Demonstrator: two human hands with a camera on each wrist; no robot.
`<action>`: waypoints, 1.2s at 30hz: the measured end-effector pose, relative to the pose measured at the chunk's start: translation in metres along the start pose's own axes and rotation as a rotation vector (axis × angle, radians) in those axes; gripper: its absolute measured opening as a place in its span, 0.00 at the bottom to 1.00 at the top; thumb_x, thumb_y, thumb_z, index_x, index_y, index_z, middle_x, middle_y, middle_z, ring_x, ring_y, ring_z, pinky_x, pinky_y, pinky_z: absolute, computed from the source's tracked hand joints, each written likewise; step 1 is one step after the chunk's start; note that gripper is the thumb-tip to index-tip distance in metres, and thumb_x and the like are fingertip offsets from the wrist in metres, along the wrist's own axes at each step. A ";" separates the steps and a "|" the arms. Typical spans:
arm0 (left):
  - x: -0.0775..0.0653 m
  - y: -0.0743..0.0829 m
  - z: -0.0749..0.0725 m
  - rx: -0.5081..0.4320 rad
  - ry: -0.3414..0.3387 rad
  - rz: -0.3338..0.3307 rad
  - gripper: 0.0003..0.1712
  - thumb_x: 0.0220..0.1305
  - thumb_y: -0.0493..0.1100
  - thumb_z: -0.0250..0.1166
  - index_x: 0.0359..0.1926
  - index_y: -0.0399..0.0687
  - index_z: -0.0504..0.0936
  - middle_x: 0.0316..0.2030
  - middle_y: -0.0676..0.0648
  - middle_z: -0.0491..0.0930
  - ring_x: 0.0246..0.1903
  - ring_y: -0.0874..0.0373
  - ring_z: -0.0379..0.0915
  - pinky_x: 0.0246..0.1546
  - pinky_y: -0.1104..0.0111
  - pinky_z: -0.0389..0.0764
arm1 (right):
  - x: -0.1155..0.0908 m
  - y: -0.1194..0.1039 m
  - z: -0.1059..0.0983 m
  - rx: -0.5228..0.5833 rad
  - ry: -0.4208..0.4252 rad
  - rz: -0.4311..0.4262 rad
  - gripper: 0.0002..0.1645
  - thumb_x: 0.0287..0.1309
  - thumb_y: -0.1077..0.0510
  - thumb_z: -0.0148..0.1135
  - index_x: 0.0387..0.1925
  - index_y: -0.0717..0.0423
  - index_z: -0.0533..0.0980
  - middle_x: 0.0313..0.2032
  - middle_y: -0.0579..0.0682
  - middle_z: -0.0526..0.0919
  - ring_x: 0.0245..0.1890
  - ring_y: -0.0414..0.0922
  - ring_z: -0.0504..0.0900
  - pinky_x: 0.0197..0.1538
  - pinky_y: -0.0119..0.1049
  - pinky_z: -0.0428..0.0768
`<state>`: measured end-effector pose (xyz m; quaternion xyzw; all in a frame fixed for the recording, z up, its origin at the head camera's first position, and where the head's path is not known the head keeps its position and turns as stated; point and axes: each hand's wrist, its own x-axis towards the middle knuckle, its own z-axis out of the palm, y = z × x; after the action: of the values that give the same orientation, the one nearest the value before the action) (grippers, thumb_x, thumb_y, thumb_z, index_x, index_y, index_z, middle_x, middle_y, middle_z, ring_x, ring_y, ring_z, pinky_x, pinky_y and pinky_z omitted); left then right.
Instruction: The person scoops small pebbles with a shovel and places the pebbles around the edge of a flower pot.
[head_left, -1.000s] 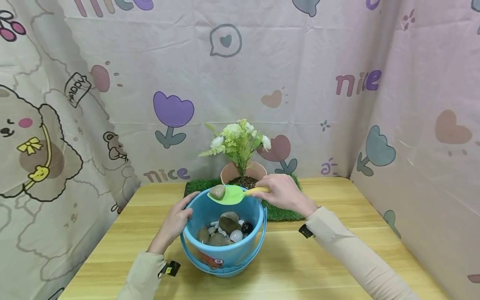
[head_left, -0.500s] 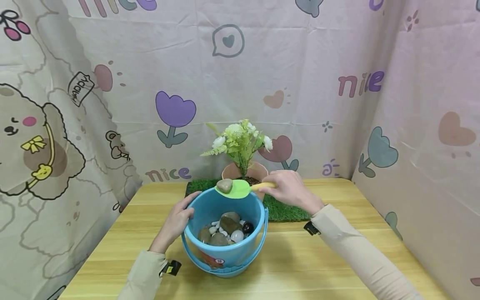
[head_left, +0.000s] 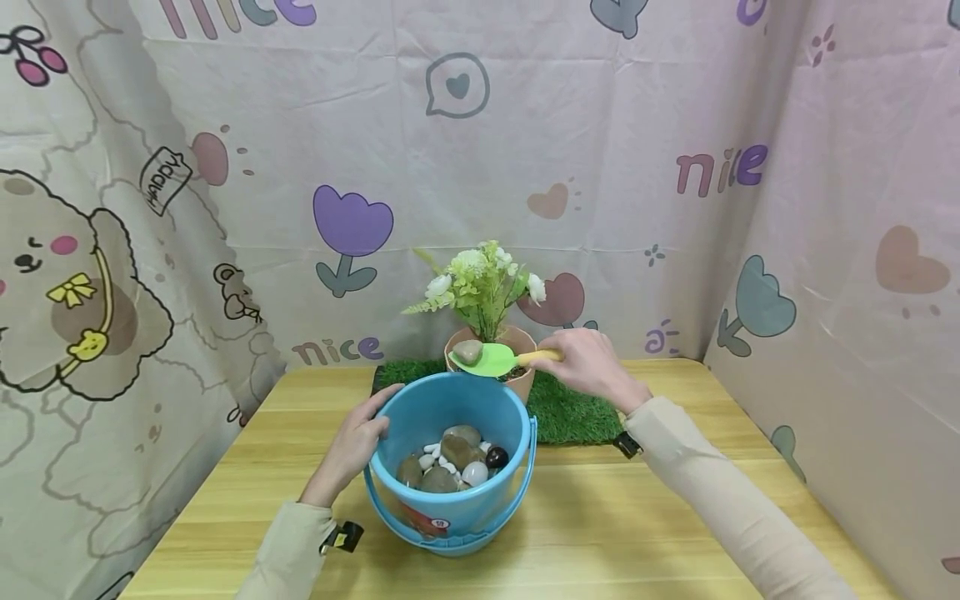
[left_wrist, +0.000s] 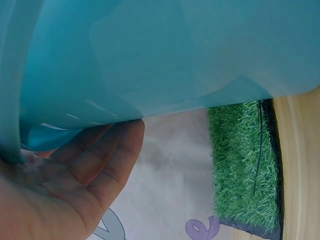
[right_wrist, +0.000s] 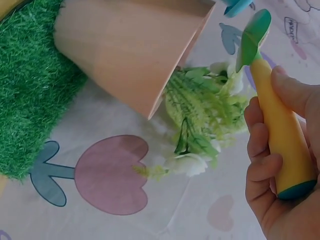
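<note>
My right hand [head_left: 588, 362] grips the yellow handle [right_wrist: 282, 135] of a toy shovel. Its green blade [head_left: 495, 360] lies nearly level above the far rim of a blue bucket [head_left: 450, 508], overlapping the plant pot [head_left: 519, 340] in the head view. A grey-brown stone [head_left: 467, 352] rests at the blade's tip; the right wrist view does not show it. My left hand [head_left: 352, 440] holds the bucket's rim at the left, its fingers along the outer wall in the left wrist view. Inside the bucket lie several stones [head_left: 459, 450], large brown, small white and one black.
A peach pot with white flowers [head_left: 480, 279] stands behind the bucket on a green turf mat [head_left: 573, 412]. The bucket's handle [head_left: 525, 475] hangs down in front. Beyond the wooden table [head_left: 637, 517] hangs a printed cloth [head_left: 450, 167] on three sides.
My right hand has raised the shovel and moved it right and away, from over the bucket's far rim toward the pot, with the stone still on it. My left hand stays on the bucket.
</note>
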<state>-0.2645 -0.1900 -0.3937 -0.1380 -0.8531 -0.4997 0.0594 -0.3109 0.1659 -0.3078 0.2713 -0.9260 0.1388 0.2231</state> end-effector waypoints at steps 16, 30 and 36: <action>-0.001 0.001 0.001 0.001 0.005 -0.017 0.35 0.61 0.31 0.45 0.71 0.46 0.65 0.66 0.36 0.69 0.59 0.37 0.71 0.50 0.50 0.77 | 0.020 0.018 0.027 -0.050 -0.094 0.076 0.19 0.57 0.37 0.64 0.21 0.43 0.82 0.11 0.39 0.67 0.13 0.38 0.62 0.17 0.34 0.60; 0.000 -0.001 0.002 -0.014 0.005 -0.015 0.36 0.60 0.31 0.45 0.71 0.46 0.65 0.66 0.37 0.69 0.60 0.37 0.70 0.55 0.44 0.74 | 0.039 0.020 0.045 -0.056 -0.201 0.123 0.28 0.56 0.36 0.65 0.11 0.47 0.71 0.09 0.40 0.60 0.12 0.39 0.60 0.16 0.33 0.59; -0.001 0.000 0.001 -0.019 0.005 -0.007 0.36 0.60 0.31 0.45 0.71 0.46 0.65 0.66 0.37 0.69 0.60 0.38 0.71 0.53 0.46 0.76 | 0.044 0.016 0.048 -0.072 -0.217 0.120 0.32 0.55 0.37 0.66 0.08 0.46 0.64 0.08 0.41 0.58 0.11 0.40 0.59 0.16 0.33 0.57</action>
<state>-0.2633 -0.1890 -0.3946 -0.1343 -0.8486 -0.5084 0.0585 -0.3694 0.1409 -0.3294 0.2205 -0.9636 0.0884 0.1224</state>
